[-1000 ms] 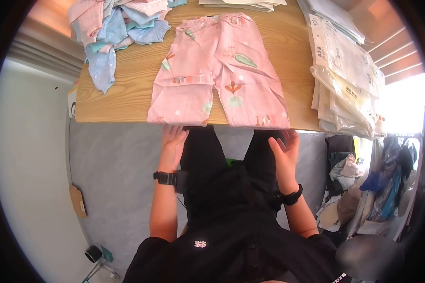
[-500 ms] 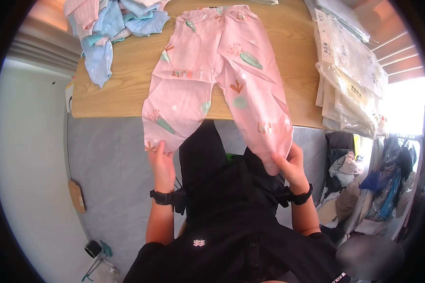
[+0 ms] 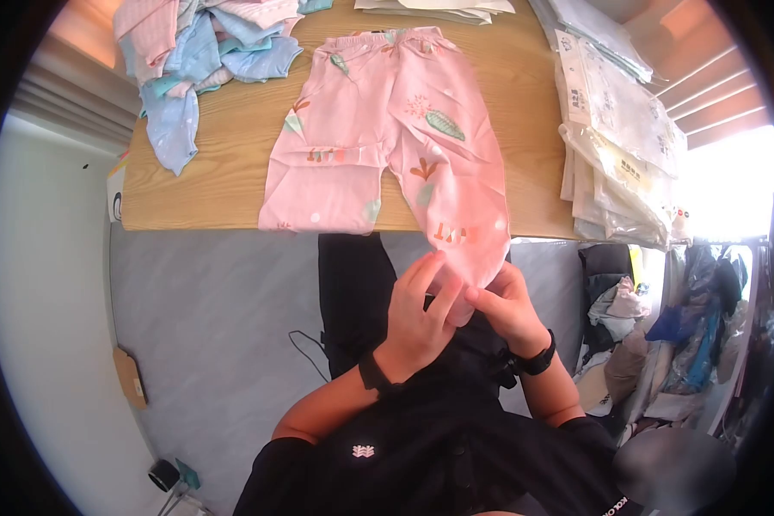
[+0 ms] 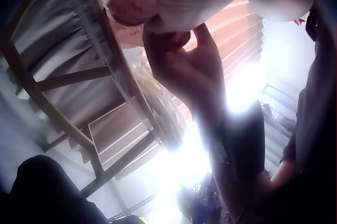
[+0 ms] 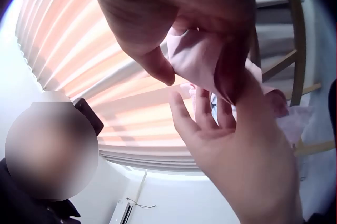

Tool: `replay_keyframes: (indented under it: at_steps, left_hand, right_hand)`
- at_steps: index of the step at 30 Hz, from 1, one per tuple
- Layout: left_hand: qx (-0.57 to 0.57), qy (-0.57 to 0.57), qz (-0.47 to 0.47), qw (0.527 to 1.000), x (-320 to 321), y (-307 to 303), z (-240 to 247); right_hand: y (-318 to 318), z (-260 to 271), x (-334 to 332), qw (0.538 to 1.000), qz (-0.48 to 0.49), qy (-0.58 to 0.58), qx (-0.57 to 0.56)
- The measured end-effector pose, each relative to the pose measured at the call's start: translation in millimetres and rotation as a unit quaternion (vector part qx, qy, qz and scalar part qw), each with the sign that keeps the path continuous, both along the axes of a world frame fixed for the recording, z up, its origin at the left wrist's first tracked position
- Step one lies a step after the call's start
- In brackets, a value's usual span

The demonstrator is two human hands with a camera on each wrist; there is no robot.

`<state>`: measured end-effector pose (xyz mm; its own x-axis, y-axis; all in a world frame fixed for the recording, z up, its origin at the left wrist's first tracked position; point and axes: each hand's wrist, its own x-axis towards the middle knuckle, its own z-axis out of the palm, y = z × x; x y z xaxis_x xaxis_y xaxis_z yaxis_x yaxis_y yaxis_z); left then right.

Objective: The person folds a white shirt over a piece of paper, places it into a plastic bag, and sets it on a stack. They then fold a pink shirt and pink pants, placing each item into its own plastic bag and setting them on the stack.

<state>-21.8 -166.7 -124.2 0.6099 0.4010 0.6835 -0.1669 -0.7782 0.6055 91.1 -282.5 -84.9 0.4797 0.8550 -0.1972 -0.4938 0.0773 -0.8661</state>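
A pair of pink trousers (image 3: 344, 112) with a vegetable print lies spread on the wooden table, waistband at the far side. Its right leg hangs over the near edge, where both hands meet at the cuff. My right hand (image 3: 512, 308) pinches the cuff between thumb and fingers, and the right wrist view shows the pink fabric (image 5: 197, 58) in its grip. Across from it, my left hand (image 3: 420, 311) holds the same cuff from the left side, thumb at the fabric and other fingers spread. The other trouser leg (image 3: 318, 202) lies flat up to the table edge.
A heap of pink and blue clothes (image 3: 206, 56) lies at the table's far left. Clear plastic packages (image 3: 619, 146) are stacked along the right side, with white sheets (image 3: 439, 7) at the back. Bagged garments (image 3: 697, 318) crowd a rack at the right.
Both hands rose to the trouser legs and drew the cuffs over the edge. The left hand then let go of the left leg, which lies back on the table, and crossed to the right cuff.
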Motion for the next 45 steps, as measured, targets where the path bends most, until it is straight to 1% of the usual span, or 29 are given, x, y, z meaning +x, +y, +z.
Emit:
replay_keyframes:
  at_steps: [3,6,9,10,13,14,17,20,22,23,25,26,27,29,30,31,32,33,34,35,36,37,38,39,41,42,45]
  left_hand:
    - [0.006,0.004,-0.009,1.0,0,5,4]
    - [0.01,0.018,-0.042,0.999,-7,18,20]
    - [-0.002,-0.013,-0.037,0.999,-15,22,32]
    - [0.001,-0.024,-0.035,0.999,-16,24,37]
    - [-0.003,-0.037,-0.053,0.998,-20,28,50]
    - [-0.001,-0.039,-0.06,0.997,-22,30,53]
    - [-0.005,-0.046,-0.072,0.996,-30,33,60]
    - [-0.035,-0.062,-0.07,0.995,-34,33,62]
    - [-0.063,-0.068,-0.073,0.993,-38,35,62]
    - [-0.099,-0.074,-0.071,0.99,-40,36,61]
    - [-0.168,-0.086,-0.066,0.98,-45,39,58]
    - [-0.197,-0.12,-0.043,0.972,-47,39,53]
    - [-0.251,-0.131,-0.038,0.958,-53,36,46]
    - [-0.338,-0.127,0.005,0.932,-64,32,34]
    - [-0.426,-0.137,0.001,0.894,-71,32,25]
    - [-0.478,-0.159,0.03,0.864,-73,35,13]
    - [-0.569,-0.187,0.031,0.8,-71,43,4]
    - [-0.652,-0.214,0.031,0.727,-67,53,-4]
    - [-0.7,-0.206,0.03,0.683,-67,64,-17]
    - [-0.733,-0.178,0.056,0.654,-65,73,-25]
    - [-0.765,-0.149,0.082,0.621,-64,82,-30]
    - [-0.794,-0.121,0.108,0.586,-65,88,-38]
    - [-0.793,-0.114,0.091,0.592,-68,92,-52]
    - [-0.781,-0.108,0.08,0.61,-72,96,-69]
    - [-0.758,-0.095,0.056,0.642,-79,99,-102]
    - [-0.76,-0.093,0.044,0.642,-79,103,-110]
    - [-0.736,-0.107,-0.064,0.666,-74,118,-126]
  right_hand:
    - [-6,5,10,1.0,-0.014,0.007,-0.012]
    - [-5,9,18,1.0,-0.015,0.005,-0.015]
    - [17,20,22,0.991,-0.092,0.095,0.038]
    - [20,14,30,0.989,-0.085,0.117,0.042]
    - [46,18,62,0.987,-0.085,0.126,0.043]
    - [57,27,75,0.993,-0.047,0.096,0.044]
    - [91,36,105,0.995,-0.076,0.059,0.011]
    - [112,26,156,0.993,-0.001,0.118,0.013]
    - [133,22,186,0.997,-0.026,0.066,0.005]
    - [144,22,198,0.999,-0.036,0.041,0.0]
    - [170,32,217,1.0,-0.017,0.011,-0.011]
    - [181,38,222,1.0,-0.008,-0.004,-0.015]
    - [194,47,221,0.998,-0.019,-0.053,-0.023]
    - [225,68,207,0.987,-0.043,-0.149,-0.036]
    - [241,78,194,0.984,-0.026,-0.173,-0.041]
    - [258,87,179,0.979,-0.011,-0.196,-0.046]
    - [270,90,169,0.974,0.005,-0.219,-0.05]
    - [280,86,165,0.973,0.049,-0.22,-0.056]
    - [292,81,164,0.969,0.093,-0.222,-0.06]
    - [303,75,167,0.963,0.136,-0.225,-0.063]
    - [313,62,172,0.936,0.118,-0.308,-0.122]
    - [322,48,183,0.874,0.119,-0.447,-0.151]
    - [327,35,202,0.79,0.117,-0.576,-0.175]
    - [328,28,214,0.688,0.111,-0.69,-0.196]
    - [324,29,221,0.686,0.131,-0.678,-0.23]
    - [322,32,220,0.684,0.139,-0.671,-0.248]
    - [319,38,219,0.708,0.137,-0.64,-0.265]
